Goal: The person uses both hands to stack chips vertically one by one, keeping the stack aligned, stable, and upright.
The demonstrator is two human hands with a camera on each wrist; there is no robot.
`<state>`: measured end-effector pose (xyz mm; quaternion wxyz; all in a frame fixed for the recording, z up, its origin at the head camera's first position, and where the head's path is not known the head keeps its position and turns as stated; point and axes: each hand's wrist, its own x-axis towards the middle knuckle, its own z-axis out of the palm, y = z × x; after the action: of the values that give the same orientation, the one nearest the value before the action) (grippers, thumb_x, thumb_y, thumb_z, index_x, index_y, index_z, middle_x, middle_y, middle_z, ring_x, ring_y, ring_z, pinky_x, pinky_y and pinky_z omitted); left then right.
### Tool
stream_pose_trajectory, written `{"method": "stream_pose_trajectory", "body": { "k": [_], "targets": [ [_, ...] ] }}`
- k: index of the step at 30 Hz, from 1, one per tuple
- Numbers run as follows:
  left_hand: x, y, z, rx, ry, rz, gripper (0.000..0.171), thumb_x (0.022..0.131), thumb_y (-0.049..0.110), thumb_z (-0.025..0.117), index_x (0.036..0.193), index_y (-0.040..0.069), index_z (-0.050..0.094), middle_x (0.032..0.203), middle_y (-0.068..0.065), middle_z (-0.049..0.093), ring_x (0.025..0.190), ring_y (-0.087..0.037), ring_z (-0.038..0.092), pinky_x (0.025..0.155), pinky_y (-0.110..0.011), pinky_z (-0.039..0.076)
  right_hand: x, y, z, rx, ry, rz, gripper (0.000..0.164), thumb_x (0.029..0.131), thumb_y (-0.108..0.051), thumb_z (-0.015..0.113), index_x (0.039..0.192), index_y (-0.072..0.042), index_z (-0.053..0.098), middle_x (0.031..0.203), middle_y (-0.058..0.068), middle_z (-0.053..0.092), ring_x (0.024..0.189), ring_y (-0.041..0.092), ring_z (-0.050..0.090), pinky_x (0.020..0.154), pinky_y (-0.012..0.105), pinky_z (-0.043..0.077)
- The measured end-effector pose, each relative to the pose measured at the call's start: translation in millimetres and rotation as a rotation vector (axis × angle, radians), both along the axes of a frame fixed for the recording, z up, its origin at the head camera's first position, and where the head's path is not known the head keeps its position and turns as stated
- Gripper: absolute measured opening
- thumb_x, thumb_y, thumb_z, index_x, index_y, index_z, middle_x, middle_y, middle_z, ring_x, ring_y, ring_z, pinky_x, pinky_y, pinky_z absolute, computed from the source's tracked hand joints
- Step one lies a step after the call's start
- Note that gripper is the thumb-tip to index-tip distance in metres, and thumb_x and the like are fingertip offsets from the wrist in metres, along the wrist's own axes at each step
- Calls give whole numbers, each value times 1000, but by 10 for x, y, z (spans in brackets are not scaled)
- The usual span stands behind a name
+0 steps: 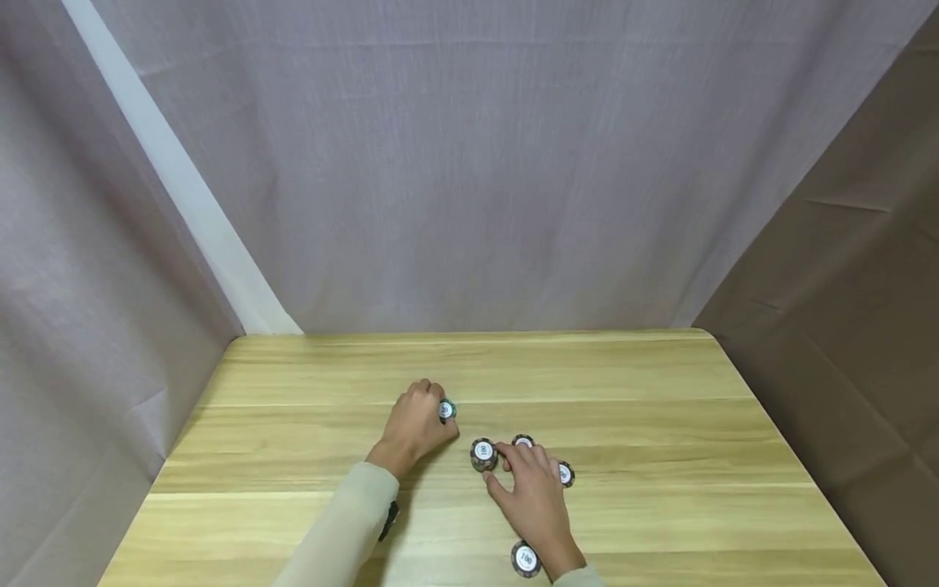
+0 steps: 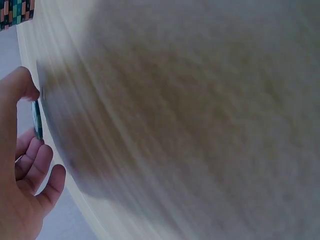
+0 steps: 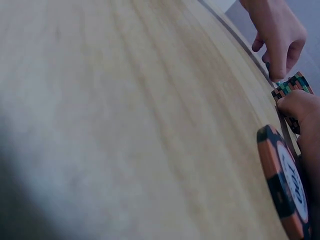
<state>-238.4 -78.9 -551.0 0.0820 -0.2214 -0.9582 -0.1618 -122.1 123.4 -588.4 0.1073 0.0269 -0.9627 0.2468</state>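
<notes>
My left hand (image 1: 418, 420) pinches a green-edged poker chip (image 1: 447, 410) between thumb and fingers. In the left wrist view that chip (image 2: 37, 120) is seen nearly edge-on, close to the tabletop. To its right and nearer me stands a stack of poker chips (image 1: 483, 452), with a black-edged chip marked 100 on top. Orange, black and green edges show on the stack (image 3: 295, 85) in the right wrist view. My right hand (image 1: 531, 493) holds the stack's right side, thumb at the near edge and index finger farther back.
Loose black-edged chips lie around my right hand: one beyond the fingers (image 1: 523, 440), one at its right (image 1: 566, 474) and one marked 100 (image 1: 526, 559) by the wrist. The wooden table (image 1: 660, 408) meets grey curtains (image 1: 477, 204) at its far edge.
</notes>
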Motion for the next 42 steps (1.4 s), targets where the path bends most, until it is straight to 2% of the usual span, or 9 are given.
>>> {"method": "stream_pose_trajectory", "body": {
  "k": [9,17,26,30,33,37,42],
  "targets": [
    [44,-32,59,4,-4,-19,37,78,29,79,103,3,67,95,-6,61,84,-18,60,76,-33,60,15,0,-3,-4,13,7,45,91,-41,79,127,-15,72,89,-15,51,89,10,42,85,37,36],
    [140,-103,157,36,-89,-116,35,82,23,77,109,3,68,100,-4,59,89,-15,57,78,-26,58,35,3,-35,-3,10,4,46,90,-41,79,128,-16,72,89,-15,51,90,9,42,86,36,36],
    [242,-98,344,-59,-44,-213,30,84,24,70,109,8,66,101,-2,59,90,-13,54,76,-22,55,10,6,-30,8,9,0,47,91,-41,80,128,-15,71,89,-14,52,90,10,43,84,35,35],
    [275,-82,377,-60,-38,-229,30,83,25,68,109,9,64,100,-1,57,88,-12,51,73,-21,52,6,1,-32,-2,7,6,46,91,-41,80,129,-15,71,89,-14,52,91,10,43,84,36,35],
    [309,-67,390,-56,-37,-265,29,83,25,68,107,11,63,97,1,54,87,-12,49,71,-20,50,5,-6,-34,-6,15,9,46,91,-41,79,128,-15,71,89,-14,52,91,10,43,85,37,35],
    [363,-23,400,-58,-18,-327,30,85,25,69,110,9,67,98,1,57,88,-11,52,74,-21,52,4,-9,-30,-3,16,6,46,91,-41,80,128,-16,71,89,-15,51,90,10,43,85,36,35],
    [406,64,391,-84,18,-377,37,89,28,70,119,6,70,110,-3,66,96,-13,59,85,-24,55,12,2,-31,-3,14,6,46,90,-41,80,127,-15,71,89,-15,51,89,10,42,83,36,35]
  ]
}}
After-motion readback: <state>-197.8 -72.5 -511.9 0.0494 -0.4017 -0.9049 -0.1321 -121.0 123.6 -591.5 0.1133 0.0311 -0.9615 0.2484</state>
